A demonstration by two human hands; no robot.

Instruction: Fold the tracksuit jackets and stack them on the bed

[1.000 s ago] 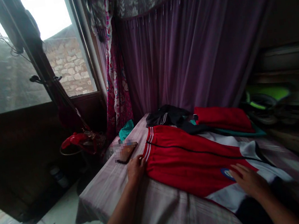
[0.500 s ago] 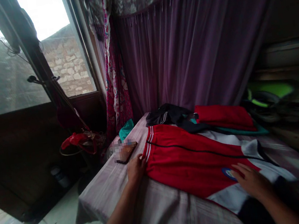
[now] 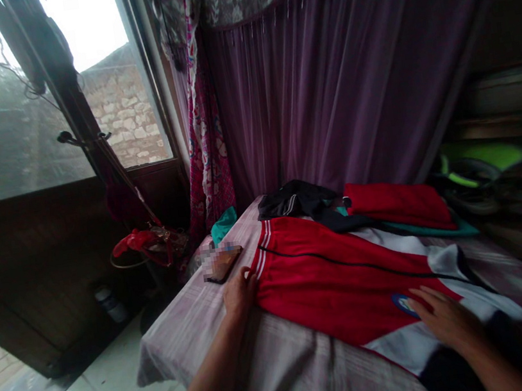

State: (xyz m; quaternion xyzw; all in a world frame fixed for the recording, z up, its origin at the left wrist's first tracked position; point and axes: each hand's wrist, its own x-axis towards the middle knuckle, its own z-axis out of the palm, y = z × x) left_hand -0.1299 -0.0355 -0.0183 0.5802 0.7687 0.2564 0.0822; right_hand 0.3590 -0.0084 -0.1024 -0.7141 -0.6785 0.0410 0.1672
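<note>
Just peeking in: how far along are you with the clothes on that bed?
Looks done: a folded red garment lies at the far end. In hand: the red-and-white jersey is spread flat, left hand on its striped edge, right hand by its badge. Left: a crumpled black garment behind it, unfolded.

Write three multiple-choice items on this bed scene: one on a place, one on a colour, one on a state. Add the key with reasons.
1. Where does the left hand rest?
A. on the striped hem end of the red jacket
B. on the phone
C. on the purple curtain

2. What colour is the folded garment near the curtain?
A. yellow
B. red
C. white

3. How does the right hand lie?
A. clenched in a fist
B. lifted in the air
C. open, flat on the jacket

Key: 1 A, its fingers touch the white-striped edge; 2 B, it lies red beyond the jacket; 3 C, its fingers are spread beside the blue badge.
</note>
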